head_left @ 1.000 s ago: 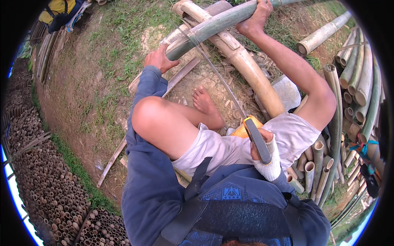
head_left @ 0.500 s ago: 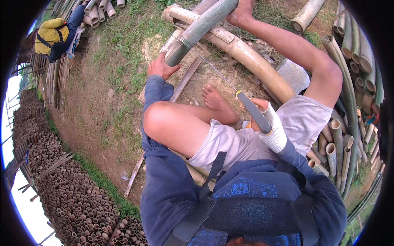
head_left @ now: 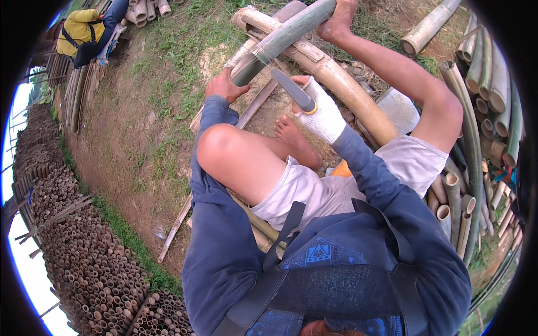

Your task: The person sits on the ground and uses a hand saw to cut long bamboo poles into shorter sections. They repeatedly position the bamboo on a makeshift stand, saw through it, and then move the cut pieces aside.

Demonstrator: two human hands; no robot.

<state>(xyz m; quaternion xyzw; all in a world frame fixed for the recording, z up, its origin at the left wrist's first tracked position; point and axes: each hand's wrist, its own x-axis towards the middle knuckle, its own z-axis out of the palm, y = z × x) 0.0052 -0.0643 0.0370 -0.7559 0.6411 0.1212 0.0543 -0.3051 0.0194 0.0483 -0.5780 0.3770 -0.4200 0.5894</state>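
A green bamboo pole [head_left: 296,29] lies slanting across thicker, tan bamboo. My left hand [head_left: 225,87] is closed round its near end, thumb on the right side. In a white knitted glove, my right hand [head_left: 324,113] grips a handsaw [head_left: 293,91] by its dark grey handle with yellow trim. The saw's thin blade reaches the pole just beyond my left hand, where a pale line crosses the bamboo. My bare right foot [head_left: 337,23] presses against the pole farther up. Parts of the right fingers are hidden behind the handle.
A thick tan bamboo [head_left: 342,84] runs under the pole toward my right thigh, beside a grey slab [head_left: 399,110]. Bamboo poles [head_left: 496,84] are stacked at right. Many cut bamboo pieces [head_left: 84,252] are piled at lower left. A person in yellow [head_left: 78,33] is at far left.
My right hand has pushed the saw forward and left, so its handle is now close to the pole and less blade shows. My left hand keeps its hold on the pole.
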